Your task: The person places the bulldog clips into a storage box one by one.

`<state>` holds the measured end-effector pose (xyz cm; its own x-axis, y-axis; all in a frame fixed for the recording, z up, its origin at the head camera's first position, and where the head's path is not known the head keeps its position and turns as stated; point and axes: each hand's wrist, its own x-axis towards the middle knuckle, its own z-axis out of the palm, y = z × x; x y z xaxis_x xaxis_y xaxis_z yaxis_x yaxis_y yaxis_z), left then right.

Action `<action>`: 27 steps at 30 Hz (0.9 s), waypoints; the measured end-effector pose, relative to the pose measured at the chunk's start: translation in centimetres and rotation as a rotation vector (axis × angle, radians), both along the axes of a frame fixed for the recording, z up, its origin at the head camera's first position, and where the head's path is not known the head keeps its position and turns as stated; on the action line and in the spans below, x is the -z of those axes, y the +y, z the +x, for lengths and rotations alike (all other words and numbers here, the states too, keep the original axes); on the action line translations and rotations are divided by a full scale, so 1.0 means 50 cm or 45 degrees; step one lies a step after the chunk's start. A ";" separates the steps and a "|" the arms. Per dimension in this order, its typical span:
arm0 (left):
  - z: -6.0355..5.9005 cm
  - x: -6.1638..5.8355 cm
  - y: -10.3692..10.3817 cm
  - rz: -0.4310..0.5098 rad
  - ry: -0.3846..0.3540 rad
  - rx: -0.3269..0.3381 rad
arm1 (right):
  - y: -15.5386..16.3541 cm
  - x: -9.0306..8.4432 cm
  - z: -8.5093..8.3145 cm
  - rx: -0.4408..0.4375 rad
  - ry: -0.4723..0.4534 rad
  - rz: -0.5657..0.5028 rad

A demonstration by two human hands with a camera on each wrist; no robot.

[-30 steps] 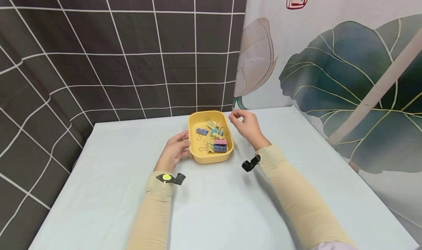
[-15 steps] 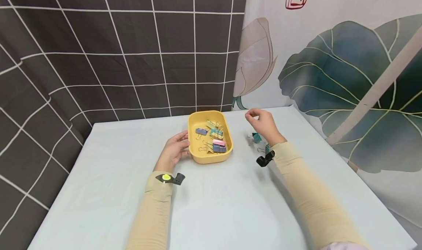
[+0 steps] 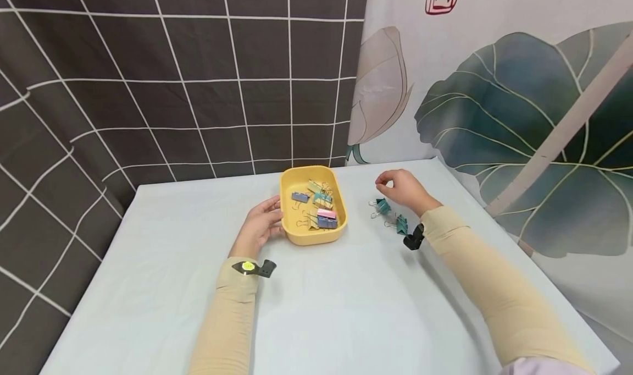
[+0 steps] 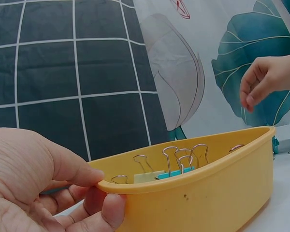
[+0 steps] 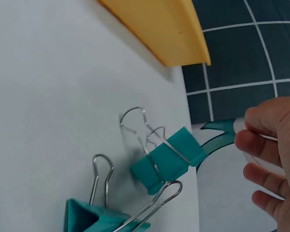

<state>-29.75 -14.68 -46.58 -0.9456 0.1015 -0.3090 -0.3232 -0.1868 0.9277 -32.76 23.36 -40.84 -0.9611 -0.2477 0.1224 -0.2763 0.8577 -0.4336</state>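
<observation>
A yellow plastic bin [image 3: 314,238] holds several binder clips in purple, pink, teal and pale yellow. At its left side, my left hand [image 3: 258,225] grips the rim, with the thumb on the edge and fingers against the outer wall [image 4: 203,203]. My right hand [image 3: 404,189] hovers right of the bin, fingers loosely bent and holding nothing. Below it, one teal binder clip [image 3: 383,206] lies on the table, and a second teal binder clip [image 3: 401,225] sits nearer the wrist. Both show their wire handles in the right wrist view.
The white table [image 3: 316,309] ends at the back against a dark grid curtain [image 3: 222,89]. A pale curtain with a leaf print [image 3: 514,105] hangs along the right side.
My right hand has moved rightward, away from the bin, and the two teal binder clips have come into view beneath it. The left hand stays at the bin.
</observation>
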 end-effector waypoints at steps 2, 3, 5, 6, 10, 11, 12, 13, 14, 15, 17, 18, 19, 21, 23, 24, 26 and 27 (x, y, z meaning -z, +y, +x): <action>0.000 0.002 0.000 -0.001 0.002 0.003 | -0.003 0.006 -0.002 -0.072 -0.012 0.085; 0.001 0.002 0.000 -0.001 0.002 0.005 | -0.006 0.009 -0.003 -0.108 -0.020 0.129; 0.002 0.002 0.000 -0.007 0.003 0.009 | -0.013 0.013 -0.003 -0.184 -0.025 0.225; 0.002 0.002 0.000 -0.007 0.002 0.008 | -0.017 0.014 -0.003 -0.224 -0.027 0.266; 0.003 0.000 0.000 -0.008 0.009 0.007 | -0.033 0.018 -0.001 -0.364 -0.008 0.414; 0.004 0.000 0.000 -0.009 0.011 0.007 | -0.037 0.019 0.000 -0.394 -0.002 0.452; 0.004 0.000 0.000 -0.009 0.011 0.006 | -0.040 0.020 0.001 -0.420 0.001 0.488; 0.004 -0.001 0.000 -0.010 0.012 0.009 | -0.043 0.023 0.002 -0.443 0.005 0.529; 0.003 -0.001 0.000 -0.010 0.012 0.012 | -0.045 0.026 0.002 -0.467 0.010 0.571; 0.004 -0.002 0.000 -0.010 0.012 0.014 | -0.047 0.029 0.002 -0.489 0.017 0.610; 0.005 -0.002 0.000 -0.006 0.011 0.012 | -0.050 0.035 0.001 -0.529 0.032 0.667; 0.005 -0.002 0.001 -0.005 0.010 0.011 | -0.051 0.039 0.001 -0.546 0.044 0.692; 0.005 -0.002 0.001 -0.004 0.008 0.010 | -0.051 0.043 0.000 -0.561 0.060 0.713; 0.006 -0.002 0.002 -0.008 0.002 0.009 | -0.051 0.050 -0.001 -0.583 0.095 0.761; 0.005 -0.002 0.003 -0.014 -0.005 0.010 | -0.051 0.055 -0.003 -0.587 0.115 0.795; 0.005 -0.002 0.003 -0.013 -0.008 0.009 | -0.051 0.057 -0.003 -0.590 0.125 0.805; 0.004 -0.002 0.002 -0.008 -0.007 0.004 | -0.052 0.058 -0.003 -0.602 0.145 0.816; 0.004 -0.002 0.002 -0.007 -0.006 0.001 | -0.052 0.058 -0.003 -0.609 0.152 0.817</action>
